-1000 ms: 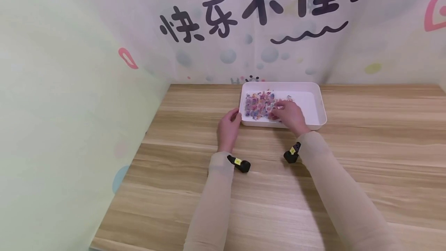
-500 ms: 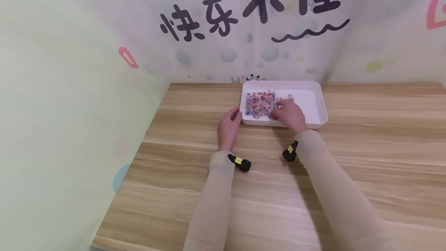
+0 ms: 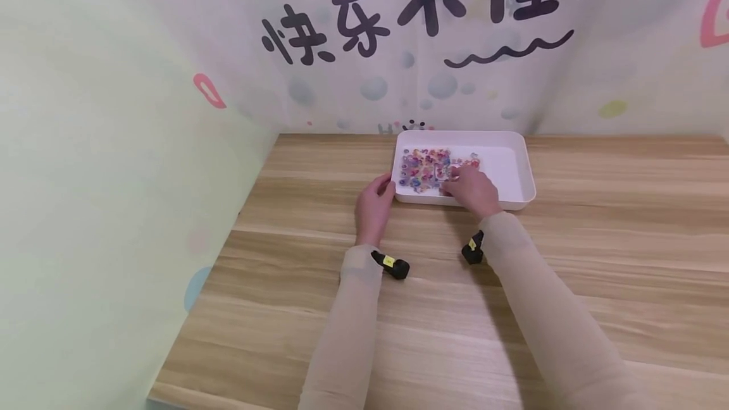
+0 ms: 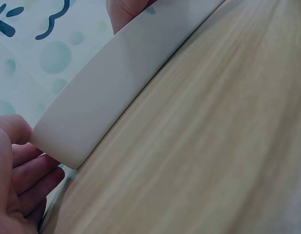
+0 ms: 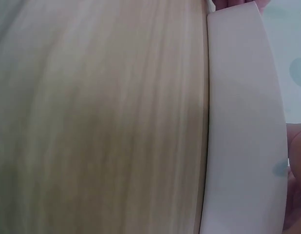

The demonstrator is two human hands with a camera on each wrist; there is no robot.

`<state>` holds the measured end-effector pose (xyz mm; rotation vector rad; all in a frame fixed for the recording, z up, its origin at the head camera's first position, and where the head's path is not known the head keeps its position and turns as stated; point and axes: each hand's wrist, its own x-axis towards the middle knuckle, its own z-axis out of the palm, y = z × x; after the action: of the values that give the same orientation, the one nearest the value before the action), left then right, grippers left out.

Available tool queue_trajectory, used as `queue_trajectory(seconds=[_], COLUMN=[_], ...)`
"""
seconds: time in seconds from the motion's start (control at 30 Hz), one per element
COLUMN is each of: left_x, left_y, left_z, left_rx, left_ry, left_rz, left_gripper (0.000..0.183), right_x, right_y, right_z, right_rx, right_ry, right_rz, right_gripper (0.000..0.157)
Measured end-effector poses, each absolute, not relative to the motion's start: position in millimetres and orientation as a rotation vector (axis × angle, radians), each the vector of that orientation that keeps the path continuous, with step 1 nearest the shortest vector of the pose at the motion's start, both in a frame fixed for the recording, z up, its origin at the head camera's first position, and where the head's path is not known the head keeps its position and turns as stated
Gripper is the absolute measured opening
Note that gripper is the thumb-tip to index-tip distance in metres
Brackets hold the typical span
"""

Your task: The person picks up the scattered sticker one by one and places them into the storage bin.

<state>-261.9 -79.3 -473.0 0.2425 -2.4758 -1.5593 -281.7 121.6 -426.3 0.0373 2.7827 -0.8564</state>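
In the head view, a white tray point(image 3: 501, 166) stands against the back wall, its left half strewn with small colourful bead-like pieces point(image 3: 421, 166). My left hand point(image 3: 374, 207) holds the tray's near left corner; in the left wrist view the thumb is at the rim and the bent fingers point(image 4: 41, 170) lie along the end wall. My right hand point(image 3: 474, 192) reaches over the front rim, thumb and fingers bent down among the pieces. Beside its fingertips is a small clear square piece point(image 3: 442, 173). In the right wrist view the tray's wall hides the fingertips, so whether they pinch a piece I cannot tell.
The tray stands on a wood-grain table point(image 3: 319, 220). Behind it hangs a printed white cloth point(image 3: 342, 93) with dark lettering, and a pale green wall point(image 3: 114, 195) rises along the left side. Each wrist carries a small black camera point(image 3: 398, 269).
My right hand's fingers shift slightly among the pieces, and the clear square beside them shows more plainly. The left hand stays at the tray's corner. The head view tilts down a little.
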Motion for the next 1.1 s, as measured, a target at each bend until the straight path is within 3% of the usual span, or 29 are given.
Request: queue_trajectory(seconds=[0.27, 0.73, 1.1], left_x=[-261, -262, -264], left_y=[-76, -71, -81], left_z=[-475, -474, -466], left_rx=[0.223, 0.209, 0.225], left_ry=[-2.484, -2.498, -2.468], left_rz=[-1.577, -1.617, -1.676], left_gripper=[0.028, 0.029, 0.033], right_x=[-275, -276, -251], right_y=[124, 137, 150], right_z=[-425, -424, -397], right_rx=[0.087, 0.076, -0.187], right_ry=[2.801, 2.824, 3.040], right_rz=[-0.854, -1.024, -1.199], right_gripper=[0.020, 0.042, 0.039])
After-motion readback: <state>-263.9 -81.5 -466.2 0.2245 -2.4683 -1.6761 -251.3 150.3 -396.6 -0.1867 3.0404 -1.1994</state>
